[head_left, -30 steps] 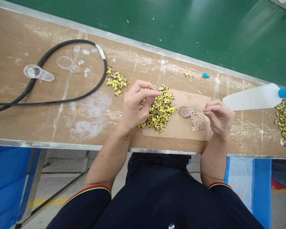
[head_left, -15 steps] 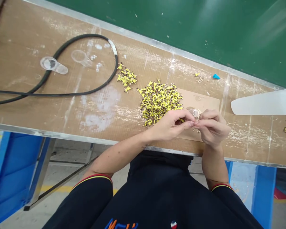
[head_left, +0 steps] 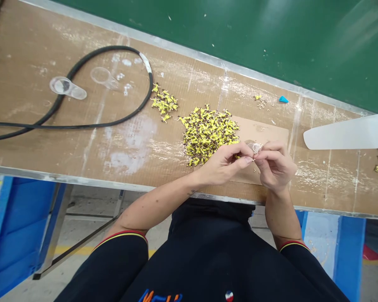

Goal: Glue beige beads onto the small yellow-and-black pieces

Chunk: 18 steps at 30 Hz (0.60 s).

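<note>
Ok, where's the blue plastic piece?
Head view: the blue plastic piece lies near the bench's far edge, right of a small scatter of parts, beyond the cardboard sheet.

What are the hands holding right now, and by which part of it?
The left hand and right hand meet at the fingertips, apparently pinching a tiny pale piece. It is too small to tell which part of it is gripped.

A factory line: a green conveyor belt runs behind the long, aluminium-edged cardboard surface, small yellow components heaped on it, blue plastic crates beneath it.
</note>
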Motion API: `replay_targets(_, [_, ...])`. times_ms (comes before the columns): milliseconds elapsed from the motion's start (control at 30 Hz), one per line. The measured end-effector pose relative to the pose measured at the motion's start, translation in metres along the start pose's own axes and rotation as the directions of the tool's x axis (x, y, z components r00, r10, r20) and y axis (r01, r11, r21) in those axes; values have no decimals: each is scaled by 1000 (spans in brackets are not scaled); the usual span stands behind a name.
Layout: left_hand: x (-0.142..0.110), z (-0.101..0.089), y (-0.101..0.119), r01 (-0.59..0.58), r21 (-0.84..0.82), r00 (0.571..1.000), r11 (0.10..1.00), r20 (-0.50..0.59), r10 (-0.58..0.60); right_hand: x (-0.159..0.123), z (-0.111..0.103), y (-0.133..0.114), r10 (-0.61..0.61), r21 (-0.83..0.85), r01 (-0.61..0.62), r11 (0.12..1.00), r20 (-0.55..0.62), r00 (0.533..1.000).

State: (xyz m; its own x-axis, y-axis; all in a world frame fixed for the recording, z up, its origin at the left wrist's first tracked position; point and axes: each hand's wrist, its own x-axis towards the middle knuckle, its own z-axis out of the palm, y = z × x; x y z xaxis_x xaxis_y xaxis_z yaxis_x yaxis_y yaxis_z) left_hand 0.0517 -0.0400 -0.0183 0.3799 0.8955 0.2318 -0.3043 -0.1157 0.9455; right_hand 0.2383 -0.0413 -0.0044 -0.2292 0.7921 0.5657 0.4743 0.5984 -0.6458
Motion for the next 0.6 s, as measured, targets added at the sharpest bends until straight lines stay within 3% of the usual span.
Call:
replay_targets(200, [-1,4,-4,-123,133,988,983,-80,134,1,8,-6,57,39,-56,998,-29,998])
replay_targets(367, [0,5,1,-114,242,983,963,-112,145,4,2,-2,14,-33,-14,999,-1,1000])
replay_targets(467, [1,-4,-2,-126,174,958,977,-233,165,10,-15,10,3,-91,2,996,59,998])
replay_targets(600, [3,-22,-5,-66,138,894,988,-432,120,14,-33,29,57,-179,-14,984,235,970])
